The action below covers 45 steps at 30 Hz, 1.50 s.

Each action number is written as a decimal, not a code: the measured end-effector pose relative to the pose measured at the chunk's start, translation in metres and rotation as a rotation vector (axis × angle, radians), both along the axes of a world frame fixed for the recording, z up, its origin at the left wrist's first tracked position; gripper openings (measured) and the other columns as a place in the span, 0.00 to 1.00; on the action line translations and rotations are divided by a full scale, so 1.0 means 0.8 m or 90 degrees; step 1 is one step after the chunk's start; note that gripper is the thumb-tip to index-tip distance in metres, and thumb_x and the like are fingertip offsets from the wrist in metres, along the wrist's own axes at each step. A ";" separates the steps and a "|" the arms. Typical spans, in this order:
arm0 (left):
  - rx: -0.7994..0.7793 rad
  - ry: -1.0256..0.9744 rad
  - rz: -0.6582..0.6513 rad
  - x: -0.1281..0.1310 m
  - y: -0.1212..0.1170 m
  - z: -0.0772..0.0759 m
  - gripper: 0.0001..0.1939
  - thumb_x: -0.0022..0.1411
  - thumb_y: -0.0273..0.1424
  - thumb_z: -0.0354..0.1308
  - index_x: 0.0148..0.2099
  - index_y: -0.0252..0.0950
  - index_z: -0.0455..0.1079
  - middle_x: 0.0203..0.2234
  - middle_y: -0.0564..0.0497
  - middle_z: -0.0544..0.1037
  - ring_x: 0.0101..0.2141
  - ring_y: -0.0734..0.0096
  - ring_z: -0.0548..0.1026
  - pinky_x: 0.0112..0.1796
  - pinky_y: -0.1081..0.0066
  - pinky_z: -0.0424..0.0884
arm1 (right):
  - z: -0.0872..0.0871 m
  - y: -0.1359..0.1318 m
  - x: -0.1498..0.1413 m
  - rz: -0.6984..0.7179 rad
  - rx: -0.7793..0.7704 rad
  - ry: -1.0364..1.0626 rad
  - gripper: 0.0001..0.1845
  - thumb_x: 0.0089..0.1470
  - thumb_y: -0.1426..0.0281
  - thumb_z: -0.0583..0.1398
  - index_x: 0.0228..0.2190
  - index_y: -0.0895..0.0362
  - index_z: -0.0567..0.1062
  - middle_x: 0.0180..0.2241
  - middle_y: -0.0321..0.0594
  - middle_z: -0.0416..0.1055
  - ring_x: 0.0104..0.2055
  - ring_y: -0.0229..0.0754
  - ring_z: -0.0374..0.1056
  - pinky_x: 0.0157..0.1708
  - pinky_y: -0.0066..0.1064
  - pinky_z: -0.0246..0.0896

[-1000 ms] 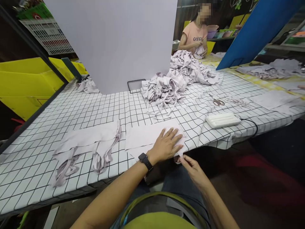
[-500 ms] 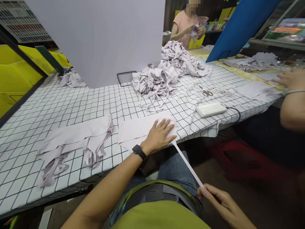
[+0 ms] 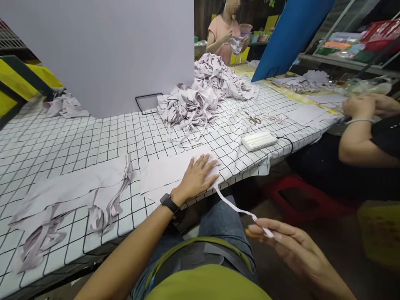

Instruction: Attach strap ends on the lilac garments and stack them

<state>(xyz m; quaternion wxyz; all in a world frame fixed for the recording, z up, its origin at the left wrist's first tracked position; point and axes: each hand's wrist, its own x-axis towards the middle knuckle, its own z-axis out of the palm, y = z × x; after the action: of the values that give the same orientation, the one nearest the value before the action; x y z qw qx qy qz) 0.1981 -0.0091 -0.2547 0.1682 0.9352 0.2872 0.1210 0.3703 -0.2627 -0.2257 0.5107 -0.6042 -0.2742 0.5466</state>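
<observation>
Table [image 3: 103,137] covered with a white cloth in a black grid. Landmark: the fabric heap [image 3: 193,102] at mid-table. A flat fabric piece [image 3: 162,173] lies at the near edge, in front of the heap; cut pieces and strips [image 3: 71,196] lie beside it, away from the white box. A white box [image 3: 258,141] lies near the heap towards the corner, with scissors [image 3: 253,120] just beyond. A grey board [image 3: 103,54] stands beside the heap, with more fabric [image 3: 64,106] at its far end.

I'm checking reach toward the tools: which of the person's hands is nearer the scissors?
Left. The left hand lies flat on the cloth on the table, below the scissors. The right hand is off the table, pinching a strip.
</observation>
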 end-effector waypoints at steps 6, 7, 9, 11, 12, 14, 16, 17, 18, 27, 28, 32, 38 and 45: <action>-0.084 -0.264 -0.005 -0.027 -0.036 0.029 0.12 0.72 0.30 0.52 0.53 0.39 0.73 0.59 0.44 0.73 0.64 0.58 0.64 0.64 0.53 0.61 | 0.001 0.094 -0.022 0.026 0.015 -0.104 0.24 0.49 0.50 0.70 0.40 0.55 0.86 0.38 0.51 0.84 0.44 0.58 0.80 0.51 0.49 0.72; -0.100 -0.280 -0.002 -0.034 -0.041 0.032 0.11 0.71 0.28 0.53 0.50 0.38 0.74 0.55 0.44 0.76 0.60 0.58 0.68 0.59 0.55 0.68 | 0.002 0.106 -0.025 0.032 0.020 -0.115 0.24 0.49 0.50 0.70 0.40 0.55 0.86 0.37 0.51 0.84 0.43 0.57 0.80 0.49 0.47 0.73; -0.106 -0.288 0.028 -0.048 -0.049 0.035 0.10 0.70 0.26 0.53 0.49 0.37 0.74 0.47 0.43 0.78 0.51 0.57 0.72 0.50 0.56 0.73 | 0.004 0.124 -0.031 0.032 0.039 -0.154 0.24 0.50 0.50 0.69 0.38 0.56 0.87 0.30 0.47 0.83 0.36 0.52 0.80 0.43 0.40 0.75; -0.099 -0.283 0.044 -0.058 -0.052 0.038 0.10 0.69 0.25 0.54 0.49 0.37 0.74 0.42 0.44 0.79 0.45 0.58 0.73 0.45 0.57 0.73 | 0.004 0.138 -0.034 0.029 0.075 -0.197 0.21 0.50 0.51 0.69 0.36 0.55 0.87 0.25 0.43 0.79 0.31 0.45 0.75 0.36 0.33 0.73; -0.100 -0.285 0.037 -0.060 -0.053 0.039 0.09 0.69 0.25 0.56 0.48 0.37 0.74 0.41 0.45 0.79 0.44 0.59 0.72 0.44 0.58 0.72 | 0.003 0.144 -0.035 0.035 0.091 -0.208 0.20 0.50 0.52 0.69 0.35 0.55 0.88 0.25 0.41 0.78 0.29 0.43 0.72 0.32 0.30 0.71; -0.095 -0.294 0.002 -0.060 -0.054 0.043 0.06 0.68 0.26 0.58 0.46 0.37 0.73 0.39 0.47 0.78 0.42 0.61 0.72 0.42 0.61 0.71 | 0.000 0.155 -0.037 0.066 0.100 -0.193 0.18 0.50 0.54 0.70 0.35 0.54 0.88 0.30 0.41 0.77 0.28 0.39 0.68 0.26 0.27 0.66; -0.045 -0.289 -0.024 -0.056 -0.053 0.046 0.04 0.69 0.26 0.57 0.44 0.36 0.72 0.37 0.49 0.78 0.41 0.63 0.72 0.41 0.62 0.69 | -0.003 0.164 -0.040 0.100 0.078 -0.148 0.17 0.51 0.54 0.69 0.34 0.54 0.88 0.30 0.41 0.76 0.27 0.37 0.66 0.24 0.26 0.63; -0.004 -0.279 -0.031 -0.054 -0.053 0.047 0.04 0.70 0.26 0.56 0.44 0.36 0.72 0.36 0.49 0.78 0.41 0.62 0.71 0.42 0.61 0.68 | -0.004 0.167 -0.041 0.111 0.061 -0.123 0.17 0.51 0.54 0.69 0.33 0.55 0.88 0.27 0.41 0.76 0.25 0.37 0.65 0.24 0.26 0.62; 0.039 -0.264 -0.040 -0.052 -0.052 0.048 0.04 0.70 0.25 0.55 0.44 0.35 0.71 0.36 0.48 0.78 0.42 0.62 0.71 0.43 0.60 0.67 | -0.004 0.170 -0.042 0.117 0.045 -0.102 0.18 0.51 0.53 0.69 0.31 0.56 0.87 0.24 0.40 0.75 0.24 0.37 0.65 0.24 0.26 0.62; 0.181 -0.200 -0.092 -0.053 -0.048 0.051 0.09 0.71 0.22 0.52 0.36 0.32 0.70 0.31 0.49 0.76 0.41 0.63 0.72 0.45 0.58 0.65 | 0.014 0.178 -0.042 0.204 -0.017 -0.088 0.23 0.51 0.50 0.67 0.21 0.57 0.82 0.21 0.40 0.75 0.25 0.40 0.70 0.28 0.28 0.67; 0.180 -0.203 -0.090 -0.053 -0.048 0.051 0.09 0.71 0.22 0.53 0.36 0.32 0.70 0.31 0.49 0.76 0.41 0.64 0.72 0.45 0.58 0.65 | 0.015 0.178 -0.041 0.211 -0.016 -0.093 0.23 0.52 0.51 0.67 0.21 0.57 0.81 0.21 0.39 0.75 0.25 0.40 0.70 0.28 0.28 0.68; 0.167 -0.212 -0.095 -0.051 -0.048 0.051 0.08 0.71 0.23 0.53 0.38 0.31 0.71 0.30 0.49 0.77 0.40 0.63 0.72 0.44 0.59 0.65 | 0.014 0.175 -0.037 0.251 -0.015 -0.103 0.22 0.57 0.52 0.64 0.23 0.57 0.81 0.22 0.39 0.76 0.26 0.40 0.72 0.30 0.28 0.68; -0.027 -0.281 -0.051 -0.049 -0.052 0.052 0.08 0.68 0.23 0.55 0.37 0.32 0.75 0.29 0.49 0.78 0.40 0.62 0.72 0.43 0.60 0.68 | 0.010 0.169 -0.032 0.291 -0.036 -0.110 0.18 0.59 0.55 0.64 0.31 0.57 0.83 0.26 0.39 0.77 0.30 0.42 0.74 0.34 0.29 0.70; -0.492 -0.290 0.211 -0.041 -0.050 0.057 0.07 0.58 0.24 0.62 0.28 0.37 0.76 0.27 0.53 0.79 0.34 0.69 0.75 0.36 0.70 0.69 | -0.002 0.169 -0.038 0.213 -0.059 -0.069 0.23 0.55 0.49 0.65 0.34 0.58 0.83 0.26 0.40 0.76 0.22 0.38 0.71 0.23 0.27 0.69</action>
<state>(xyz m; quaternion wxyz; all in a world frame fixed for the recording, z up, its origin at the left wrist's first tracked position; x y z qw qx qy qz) 0.1652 -0.0493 -0.2090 0.5410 0.6952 0.4122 0.2327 0.3395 -0.1274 -0.2272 0.3686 -0.6015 -0.3727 0.6029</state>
